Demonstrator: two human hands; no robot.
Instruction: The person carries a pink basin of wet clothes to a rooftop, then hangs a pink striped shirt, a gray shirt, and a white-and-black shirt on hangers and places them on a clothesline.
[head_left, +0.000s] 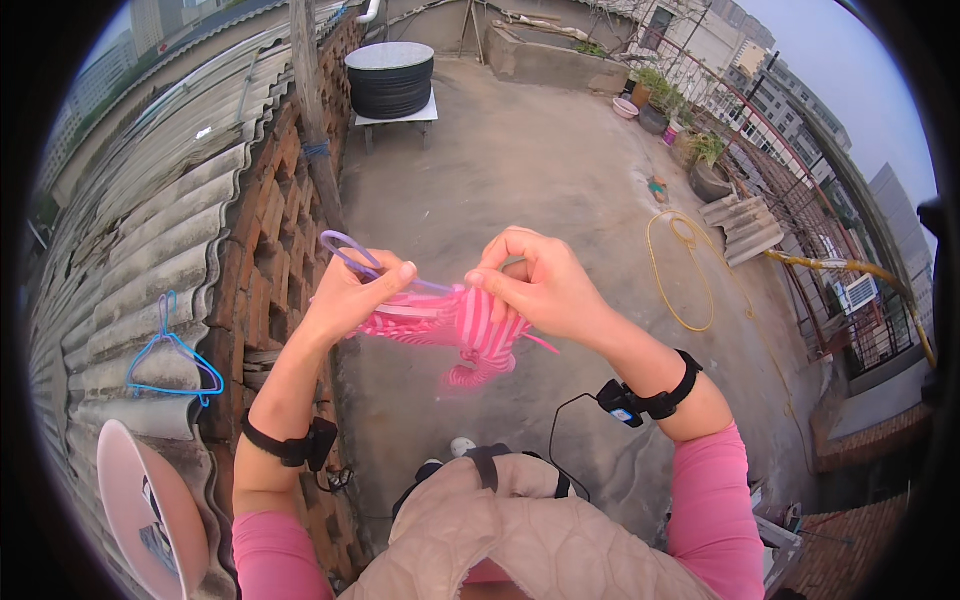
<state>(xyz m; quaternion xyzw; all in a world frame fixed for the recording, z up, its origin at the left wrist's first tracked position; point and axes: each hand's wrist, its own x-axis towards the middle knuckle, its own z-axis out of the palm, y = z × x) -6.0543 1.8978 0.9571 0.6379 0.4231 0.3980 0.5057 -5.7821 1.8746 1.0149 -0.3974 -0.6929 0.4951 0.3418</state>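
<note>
My left hand (362, 289) is closed around a purple hanger (351, 251), whose looped end rises above the fingers. The hanger's thin arm runs right towards a pink striped garment (487, 319), which hangs in folds below both hands. My right hand (536, 281) pinches the garment's upper edge between thumb and fingers, by the hanger's far end. A thin pink strap sticks out to the right below this hand. How much of the hanger lies inside the cloth is hidden.
On the corrugated roof at left lie blue and purple hangers (174, 364) and a pink basin (154, 510) with some cloth inside. A latticed brick wall (262, 277) borders the roof. A black round tub (391, 86) stands ahead; a yellow hose (651, 270) and potted plants are at right.
</note>
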